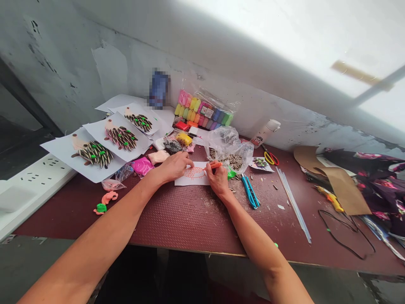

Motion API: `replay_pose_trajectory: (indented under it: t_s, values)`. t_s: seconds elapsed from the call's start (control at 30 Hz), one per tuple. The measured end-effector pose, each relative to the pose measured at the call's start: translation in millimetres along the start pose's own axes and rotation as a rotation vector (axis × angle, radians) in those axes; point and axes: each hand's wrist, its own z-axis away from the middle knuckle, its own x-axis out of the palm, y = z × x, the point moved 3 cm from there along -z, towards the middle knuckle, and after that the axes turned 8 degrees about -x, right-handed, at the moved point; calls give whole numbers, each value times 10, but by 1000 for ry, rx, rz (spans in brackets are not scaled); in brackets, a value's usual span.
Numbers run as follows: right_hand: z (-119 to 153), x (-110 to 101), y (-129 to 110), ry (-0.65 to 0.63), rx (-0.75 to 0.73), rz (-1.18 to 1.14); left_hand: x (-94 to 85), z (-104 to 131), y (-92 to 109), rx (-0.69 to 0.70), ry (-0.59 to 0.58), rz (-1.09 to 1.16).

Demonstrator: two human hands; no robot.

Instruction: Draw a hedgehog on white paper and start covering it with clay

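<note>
A small white paper [180, 181] with an orange drawing on it lies on the table in front of me. The drawing is an oval filled with short strokes, with leg-like lines below. My left hand [177, 165] rests on the paper's left part, its fingers lying against the sheet. In my right hand [217, 179] is an orange marker [216, 165], gripped with its tip at the drawing's right end. Just beyond that hand are a plastic bag of striped sunflower seeds [234, 161] and a bright green lump of clay [231, 172].
Seed-covered hedgehog pictures [98, 154] lie left, by a power strip [41, 179]. Packs of coloured clay [202, 112] stand against the wall. To the right are a blue utility knife [250, 192], scissors [270, 157], clear glue sticks [292, 202], a corded glue gun [330, 198] and a bottle [265, 133].
</note>
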Motion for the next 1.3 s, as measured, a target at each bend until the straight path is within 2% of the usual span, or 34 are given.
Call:
replay_pose_trajectory:
  t_s: [0.87,1.3]
  values:
    - [15,-34,-21,38,16,48,-8,1,0,4,-10,4]
    - [54,-51,-51,69,41,-40,-44,-6,19,-31,-26,19]
